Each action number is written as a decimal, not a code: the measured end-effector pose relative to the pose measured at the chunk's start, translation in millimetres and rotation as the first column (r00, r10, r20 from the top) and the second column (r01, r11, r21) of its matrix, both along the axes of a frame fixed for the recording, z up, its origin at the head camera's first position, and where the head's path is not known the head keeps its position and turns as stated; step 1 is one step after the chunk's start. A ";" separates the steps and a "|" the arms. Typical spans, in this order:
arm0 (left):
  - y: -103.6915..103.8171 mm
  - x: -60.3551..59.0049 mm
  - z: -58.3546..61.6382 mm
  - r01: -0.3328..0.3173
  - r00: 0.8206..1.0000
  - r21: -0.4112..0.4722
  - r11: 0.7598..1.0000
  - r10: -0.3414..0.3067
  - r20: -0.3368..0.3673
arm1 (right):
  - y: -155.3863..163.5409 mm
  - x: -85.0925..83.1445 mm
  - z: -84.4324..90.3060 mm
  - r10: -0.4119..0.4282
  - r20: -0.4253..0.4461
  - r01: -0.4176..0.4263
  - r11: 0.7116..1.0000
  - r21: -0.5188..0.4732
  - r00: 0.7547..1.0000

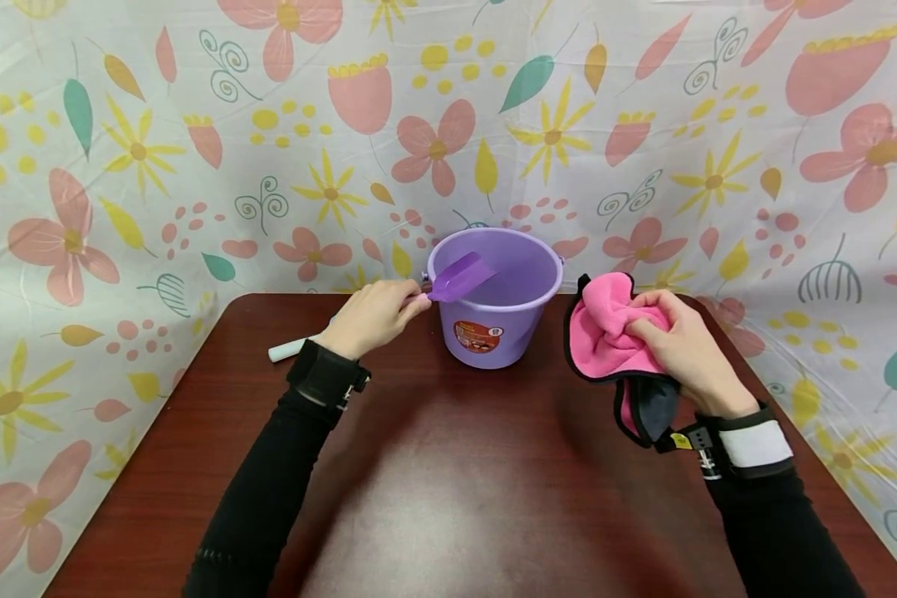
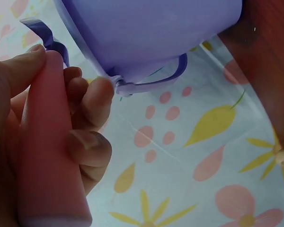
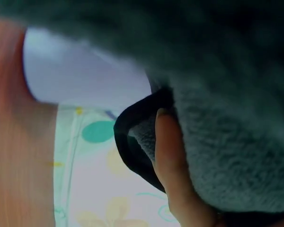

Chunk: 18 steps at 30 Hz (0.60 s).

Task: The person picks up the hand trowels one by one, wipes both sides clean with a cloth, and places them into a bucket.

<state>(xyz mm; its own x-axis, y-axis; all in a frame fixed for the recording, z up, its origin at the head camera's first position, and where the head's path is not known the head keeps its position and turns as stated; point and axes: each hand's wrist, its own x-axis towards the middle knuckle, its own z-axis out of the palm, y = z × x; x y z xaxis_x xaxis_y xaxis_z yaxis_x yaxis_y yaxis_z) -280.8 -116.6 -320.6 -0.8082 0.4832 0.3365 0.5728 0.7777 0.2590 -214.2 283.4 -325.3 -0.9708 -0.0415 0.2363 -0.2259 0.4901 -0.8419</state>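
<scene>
My left hand (image 1: pixel 374 314) grips the pink handle (image 2: pixel 52 142) of a small shovel with a purple scoop blade (image 1: pixel 461 276). The blade is over the rim of a lilac bucket (image 1: pixel 486 332), which stands upright at the table's far edge. In the left wrist view my fingers wrap round the handle beside the bucket's side handle (image 2: pixel 156 86). To the right of the bucket, my right hand (image 1: pixel 676 349) pinches a bunched cloth (image 1: pixel 605 332), pink on one face and grey on the other, with black edging. The grey side (image 3: pixel 236 156) fills much of the right wrist view.
A white rod-like thing (image 1: pixel 287 349) lies on the table behind my left wrist, partly hidden. The dark red-brown table (image 1: pixel 486 465) meets a flower-print sheet (image 1: pixel 448 124) at its far edge and sides. An orange label (image 1: pixel 477 336) is on the bucket's front.
</scene>
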 end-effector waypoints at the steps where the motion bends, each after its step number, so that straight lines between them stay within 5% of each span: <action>1: 2.2 -2.9 3.7 -0.004 1.000 -0.020 1.000 0.004 0.003 | 0.9 -0.3 -0.3 -0.006 -0.011 0.006 1.000 0.031 1.000; 9: 24.8 -25.8 30.9 -0.029 0.999 -0.148 0.989 0.033 0.027 | 7.7 -3.7 -5.7 -0.032 -0.068 0.049 0.963 0.266 0.997; 18: 48.7 -53.0 44.4 -0.037 0.995 -0.280 0.959 0.060 0.077 | 11.5 -6.6 -14.5 -0.056 -0.048 0.071 0.906 0.417 0.997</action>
<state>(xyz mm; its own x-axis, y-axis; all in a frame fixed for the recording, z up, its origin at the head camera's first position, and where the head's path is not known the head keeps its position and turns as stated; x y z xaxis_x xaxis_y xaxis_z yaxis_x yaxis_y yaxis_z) -333.7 -67.9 -276.2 -0.8526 0.5074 0.1247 0.5180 0.8521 0.0746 -220.8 294.8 -339.7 -0.9663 -0.0828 0.2437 -0.2078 0.8098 -0.5486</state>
